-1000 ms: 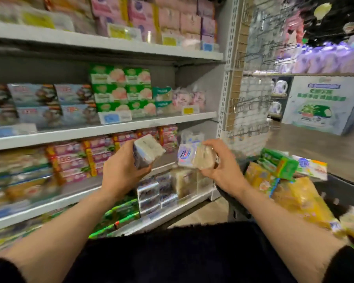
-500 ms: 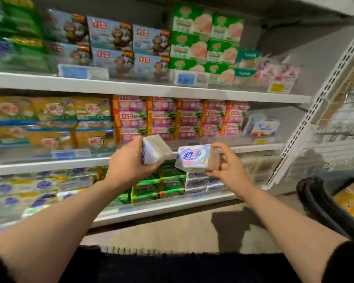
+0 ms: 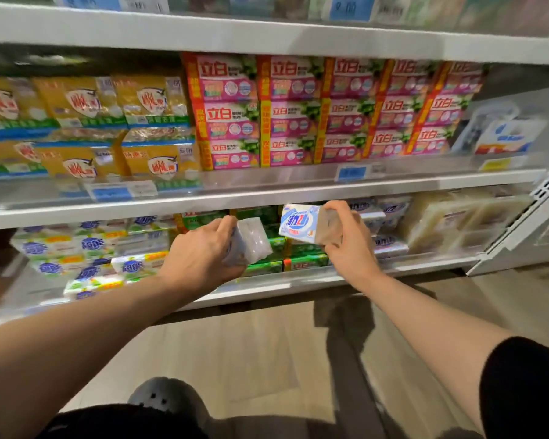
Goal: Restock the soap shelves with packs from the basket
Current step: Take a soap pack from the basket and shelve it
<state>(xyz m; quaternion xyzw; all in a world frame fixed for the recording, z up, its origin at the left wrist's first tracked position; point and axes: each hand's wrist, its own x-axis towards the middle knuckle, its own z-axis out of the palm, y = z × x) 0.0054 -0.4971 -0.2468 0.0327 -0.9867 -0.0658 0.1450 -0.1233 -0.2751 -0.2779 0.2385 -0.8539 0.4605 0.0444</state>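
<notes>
We hold two soap packs at the mouth of the bottom shelf (image 3: pixel 298 282), one in each hand, with the basket out of view. The risk, as we judge it, lies in working both sides at once: the film looks slick, the gap under the middle shelf (image 3: pixel 267 198) is low, and a pack clipped on that edge could slip to the floor or knock the green packs (image 3: pixel 301 261) out of line. Our left hand (image 3: pixel 200 258) curls around the clear-wrapped pack (image 3: pixel 251 240), which juts past the fingertips toward the shelf. Our right hand (image 3: pixel 346 245) pinches the blue-and-white pack (image 3: pixel 301 223) by its right end, so most of it sticks out leftward, just apart from the other pack.
</notes>
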